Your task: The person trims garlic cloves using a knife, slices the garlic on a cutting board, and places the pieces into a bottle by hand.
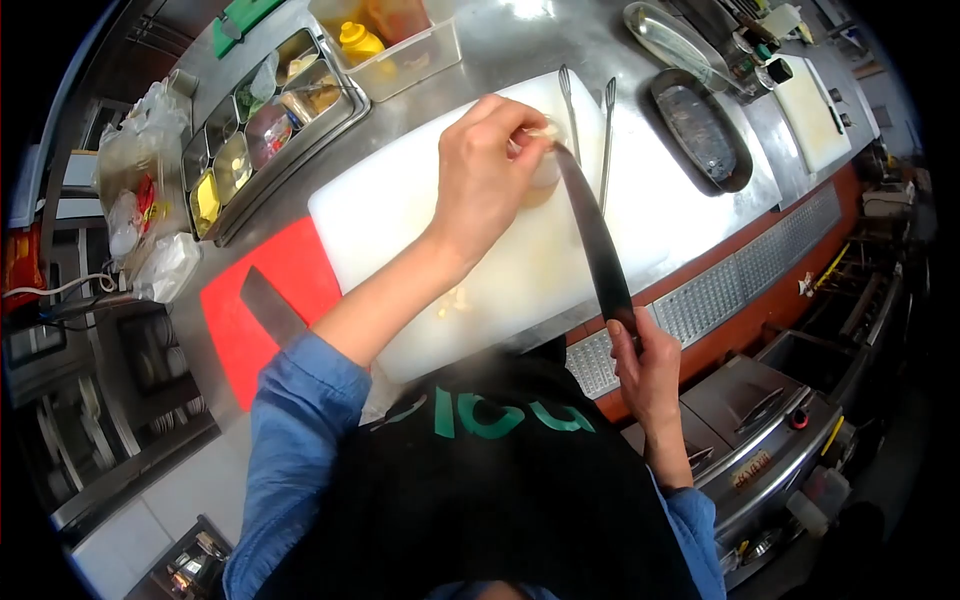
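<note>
My right hand (648,368) is wrapped round the handle of a long kitchen knife (597,240), whose blade points up and away from me. At the blade's tip my left hand (480,175) pinches a small pale piece of food (546,132); its kind I cannot make out. Just below these fingers a small round container (541,190) stands on the white cutting board (400,215), partly hidden by the hand. A few pale crumbs (455,300) lie on the board nearer to me. Metal tongs (607,150) rest on the board's far right part.
A red cutting board (225,310) with a second knife (270,308) lies to the left. Beyond stand a tray of ingredient tubs (355,105) and a clear bin (420,65) with a yellow bottle (358,42). A dark oval dish (700,130) sits at the right.
</note>
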Action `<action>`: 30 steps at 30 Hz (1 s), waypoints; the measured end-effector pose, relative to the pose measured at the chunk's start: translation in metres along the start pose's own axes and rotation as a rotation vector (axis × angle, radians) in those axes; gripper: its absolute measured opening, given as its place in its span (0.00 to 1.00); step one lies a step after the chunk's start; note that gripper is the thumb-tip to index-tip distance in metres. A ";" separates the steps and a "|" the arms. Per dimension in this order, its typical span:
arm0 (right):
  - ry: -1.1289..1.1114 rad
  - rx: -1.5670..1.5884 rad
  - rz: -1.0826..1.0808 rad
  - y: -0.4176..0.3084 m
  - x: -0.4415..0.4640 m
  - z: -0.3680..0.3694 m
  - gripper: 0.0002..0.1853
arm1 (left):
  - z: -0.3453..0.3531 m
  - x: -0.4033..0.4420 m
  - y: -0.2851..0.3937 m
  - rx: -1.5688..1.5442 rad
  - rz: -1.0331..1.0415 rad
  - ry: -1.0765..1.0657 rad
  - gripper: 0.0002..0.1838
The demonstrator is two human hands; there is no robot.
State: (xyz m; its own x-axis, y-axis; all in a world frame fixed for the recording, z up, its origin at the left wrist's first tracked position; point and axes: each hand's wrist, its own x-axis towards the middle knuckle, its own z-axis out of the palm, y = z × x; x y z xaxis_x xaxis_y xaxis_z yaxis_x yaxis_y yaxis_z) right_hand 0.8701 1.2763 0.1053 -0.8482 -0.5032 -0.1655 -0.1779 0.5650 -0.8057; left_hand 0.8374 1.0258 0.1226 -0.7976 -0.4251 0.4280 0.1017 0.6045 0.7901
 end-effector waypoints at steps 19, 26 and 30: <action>-0.443 0.408 0.435 0.066 -0.034 0.051 0.10 | -0.060 -0.110 -0.103 0.515 -0.249 -0.328 0.07; -0.462 0.484 0.369 0.102 -0.045 0.102 0.11 | -0.037 -0.173 -0.120 0.398 -0.228 -0.292 0.03; -0.427 0.524 0.362 0.099 -0.057 0.120 0.11 | -0.041 -0.188 -0.109 0.291 -0.210 -0.357 0.03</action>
State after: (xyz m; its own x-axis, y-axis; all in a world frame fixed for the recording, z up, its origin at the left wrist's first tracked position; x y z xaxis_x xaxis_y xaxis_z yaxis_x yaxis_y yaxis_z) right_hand 0.9609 1.2823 -0.0333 -0.5235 -0.6149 -0.5898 0.4242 0.4122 -0.8063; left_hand 1.0012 1.0121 -0.0260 -0.9418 -0.3314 0.0561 -0.2120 0.7152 0.6660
